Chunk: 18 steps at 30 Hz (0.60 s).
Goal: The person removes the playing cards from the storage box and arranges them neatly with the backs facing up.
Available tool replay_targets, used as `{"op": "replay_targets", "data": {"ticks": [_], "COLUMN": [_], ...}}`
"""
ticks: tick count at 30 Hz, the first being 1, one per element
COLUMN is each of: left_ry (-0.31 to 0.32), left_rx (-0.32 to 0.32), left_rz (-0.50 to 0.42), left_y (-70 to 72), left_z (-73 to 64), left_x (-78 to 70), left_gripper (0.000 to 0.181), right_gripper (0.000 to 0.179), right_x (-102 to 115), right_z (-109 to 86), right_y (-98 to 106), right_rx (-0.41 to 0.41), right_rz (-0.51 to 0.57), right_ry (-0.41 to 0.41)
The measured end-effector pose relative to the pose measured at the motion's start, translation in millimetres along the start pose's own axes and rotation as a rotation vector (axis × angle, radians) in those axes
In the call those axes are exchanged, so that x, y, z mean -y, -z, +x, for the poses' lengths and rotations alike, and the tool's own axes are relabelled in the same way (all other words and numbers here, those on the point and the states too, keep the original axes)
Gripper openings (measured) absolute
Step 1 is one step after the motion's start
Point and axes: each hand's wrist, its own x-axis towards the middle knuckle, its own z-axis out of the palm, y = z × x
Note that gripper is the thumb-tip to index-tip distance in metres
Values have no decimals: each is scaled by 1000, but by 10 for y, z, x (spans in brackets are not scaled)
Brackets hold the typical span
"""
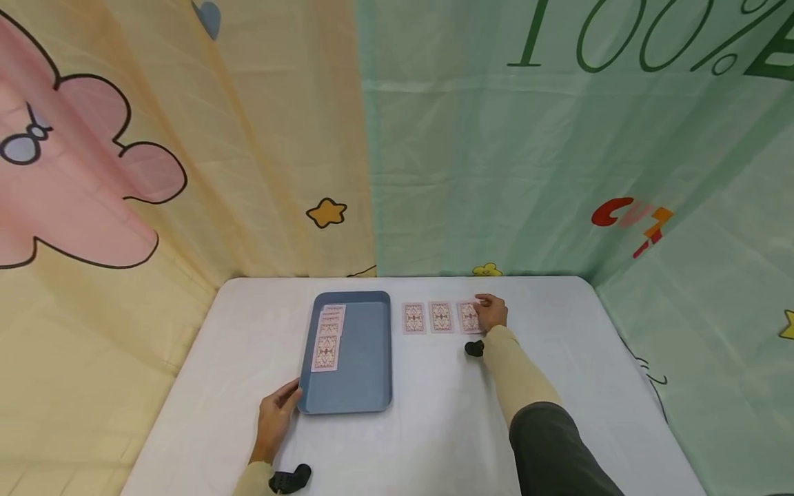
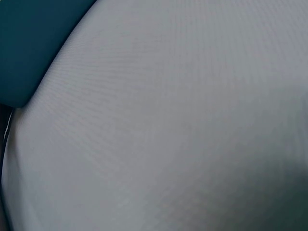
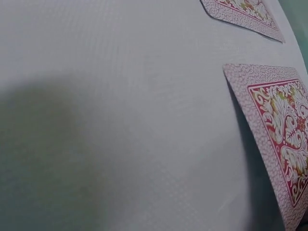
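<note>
A blue-grey tray [image 1: 362, 351] lies on the table, and my left hand [image 1: 275, 418] holds its lower left edge, thumb and fingertips at the rim. On the tray's left side several overlapping playing cards [image 1: 325, 353] form a column, patterned red backs up. To the right of the tray, three more cards sit in a row: a left card [image 1: 413, 318], a middle card [image 1: 441, 317] and a right card [image 1: 468, 317]. My right hand [image 1: 492, 312] grips the right card by its right side. In the right wrist view that card [image 3: 284, 130] is tilted, one edge raised over its shadow.
A white cloth-covered table [image 1: 434, 413] carries everything. Behind it and at both sides hang printed curtains [image 1: 484, 172]. Each wrist wears a small black device, the left one [image 1: 290, 479] close to the table's near side.
</note>
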Motion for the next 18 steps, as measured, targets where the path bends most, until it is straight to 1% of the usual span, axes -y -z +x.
{"op": "replay_targets", "data": {"ticks": [5,10,13,16,18], "left_ry": [-6,-13,-13,-25,-34], "left_rx": [2,-3,-10,-14,-15], "left_rz": [3,0,-12,-19,-26], "left_y": [-8,-17,-18,-19,-25], "left_z": [-3,-8,-18,-30,-38], "left_x": [2,-5,-8,-9,-11], "left_gripper": [38,37,37,37,37], "right_gripper": [29,30,32,32,31], "right_x": [35,58,27,-20,-45], "right_z": [-26,-68,-41,-13,-13], "right_y": [32,50,62,85,109], "right_rx": [2,-8,-25,-42,-48], "right_rz": [-29,-30,-7,28,46], "right_ry": [-8,-31,-80,-141,-167]}}
